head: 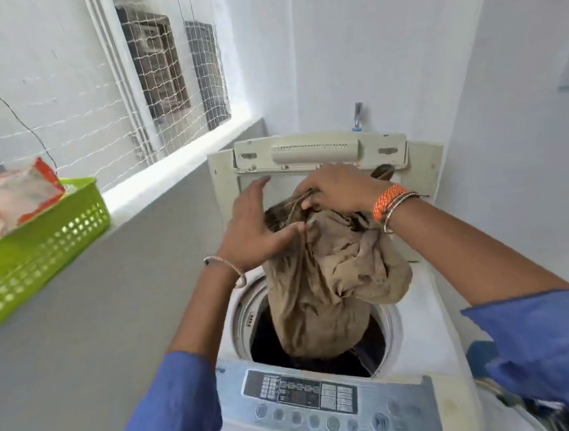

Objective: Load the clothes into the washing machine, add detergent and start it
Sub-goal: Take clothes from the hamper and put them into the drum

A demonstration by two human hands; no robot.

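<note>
Right hand (334, 190) pinches the top of the brown cloth (333, 279), which hangs long-axis straight down, its bottom already in the drum (322, 346) of the washer (431, 333). Left hand (260, 231) is spread open against the cloth's left side, gripping nothing. Panel (305, 395) text too blurry to read.

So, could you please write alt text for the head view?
A right hand grips a brown garment hanging over the open washing machine drum, while the open left hand touches it. A green basket holding a packet sits left.
</note>
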